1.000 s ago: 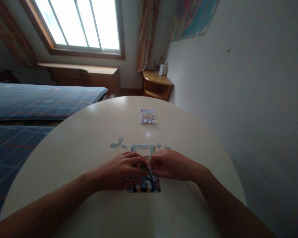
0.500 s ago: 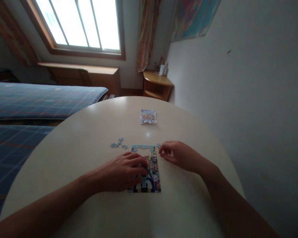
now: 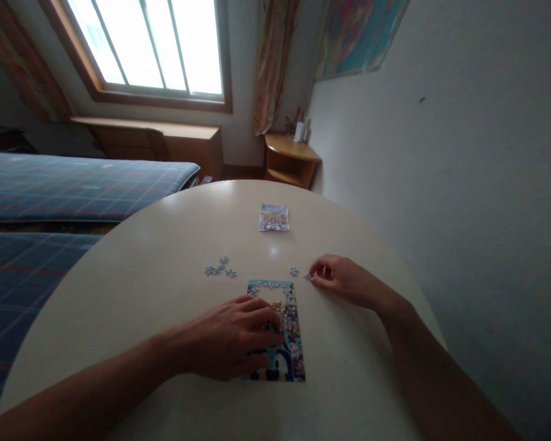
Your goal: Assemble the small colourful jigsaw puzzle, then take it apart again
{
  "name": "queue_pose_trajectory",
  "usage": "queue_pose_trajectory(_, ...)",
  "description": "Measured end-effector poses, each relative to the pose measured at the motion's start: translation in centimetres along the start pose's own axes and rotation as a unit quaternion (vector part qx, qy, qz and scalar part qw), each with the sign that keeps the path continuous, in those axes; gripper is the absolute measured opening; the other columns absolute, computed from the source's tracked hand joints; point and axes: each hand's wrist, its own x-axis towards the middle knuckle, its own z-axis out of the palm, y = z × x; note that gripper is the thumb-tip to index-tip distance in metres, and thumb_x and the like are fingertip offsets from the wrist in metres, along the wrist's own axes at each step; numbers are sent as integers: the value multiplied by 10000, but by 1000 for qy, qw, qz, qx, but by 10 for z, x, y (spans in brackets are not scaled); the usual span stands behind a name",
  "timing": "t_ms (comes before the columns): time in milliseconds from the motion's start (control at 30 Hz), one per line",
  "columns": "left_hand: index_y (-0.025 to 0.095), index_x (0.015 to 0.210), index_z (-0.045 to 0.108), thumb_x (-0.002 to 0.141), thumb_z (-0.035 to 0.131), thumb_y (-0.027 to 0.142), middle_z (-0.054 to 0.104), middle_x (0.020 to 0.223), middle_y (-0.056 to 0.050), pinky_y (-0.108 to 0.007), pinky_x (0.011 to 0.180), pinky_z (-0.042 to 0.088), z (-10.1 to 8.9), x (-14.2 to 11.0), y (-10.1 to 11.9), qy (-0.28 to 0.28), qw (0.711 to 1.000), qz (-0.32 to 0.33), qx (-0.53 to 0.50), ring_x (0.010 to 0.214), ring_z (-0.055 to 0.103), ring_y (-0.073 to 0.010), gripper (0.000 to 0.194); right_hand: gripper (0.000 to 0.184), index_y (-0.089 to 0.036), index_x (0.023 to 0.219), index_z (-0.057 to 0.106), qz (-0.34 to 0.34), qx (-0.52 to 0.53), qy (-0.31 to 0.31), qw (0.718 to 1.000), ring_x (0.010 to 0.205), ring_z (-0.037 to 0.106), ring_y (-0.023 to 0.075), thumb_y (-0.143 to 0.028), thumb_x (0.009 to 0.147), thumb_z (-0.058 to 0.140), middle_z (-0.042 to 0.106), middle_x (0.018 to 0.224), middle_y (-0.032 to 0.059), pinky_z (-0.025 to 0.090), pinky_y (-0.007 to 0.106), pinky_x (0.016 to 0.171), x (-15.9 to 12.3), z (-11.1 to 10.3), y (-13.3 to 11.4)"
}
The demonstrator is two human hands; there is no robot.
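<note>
A small, nearly whole jigsaw puzzle (image 3: 288, 318) lies on the round pale table (image 3: 165, 288). My left hand (image 3: 232, 337) rests flat on the puzzle's left half, fingers spread. To the right, my right hand (image 3: 340, 278) pinches a loose puzzle piece (image 3: 308, 277) lying on the table. Another loose piece (image 3: 294, 271) sits just left of it. A small cluster of loose pieces (image 3: 219, 267) lies to the upper left of the puzzle.
A small picture card (image 3: 273, 217) lies farther back on the table. Two beds with blue plaid covers (image 3: 73, 184) stand to the left. A wooden corner shelf (image 3: 289, 156) and a window (image 3: 151, 46) are behind. A wall (image 3: 463, 153) runs close on the right.
My right hand left the puzzle and moved right and back to a loose piece. My left hand stayed on the puzzle, which now sits closer to me in view.
</note>
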Motion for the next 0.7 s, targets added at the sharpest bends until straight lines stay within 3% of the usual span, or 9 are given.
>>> queue_pose_trajectory(133,244,1216,583,948,543,280,643,1165,-58,-361,946,469,-1,-3,-11,25,999,-23,7,1041,592,-200,273,139,-170,861,690,-13,-10,-2,1000,747,569,161,-288,816,633,638,868,64,432,278,697,1,1,-3)
queue_pose_trajectory(233,253,1189,603,963,511,261,651,1134,-54,-367,884,505,-4,-12,-34,82,990,-103,51,1025,595,-197,244,103,-168,818,673,-27,-5,-8,1000,751,567,160,-264,787,652,641,867,61,428,274,696,0,1,-6)
queue_pose_trajectory(400,224,1155,631,949,491,314,648,1175,-79,-419,924,509,-9,-30,-69,137,958,-231,101,1058,593,-224,265,82,-169,844,652,-34,28,-26,999,688,564,143,-212,781,621,644,782,28,413,258,643,-1,1,-10)
queue_pose_trajectory(533,210,1166,630,912,497,369,634,1216,-93,-460,946,492,-17,-41,-79,127,919,-347,136,1093,584,-275,327,203,-176,982,674,-23,36,-22,999,689,576,144,-221,794,615,641,782,22,423,262,653,-2,1,-11)
queue_pose_trajectory(700,193,1107,649,886,482,402,657,1125,-105,-417,888,495,-30,-53,-78,61,893,-432,112,1021,623,-279,347,136,-181,899,697,-30,7,-8,999,744,574,157,-237,806,615,643,853,50,436,278,701,-2,1,-8)
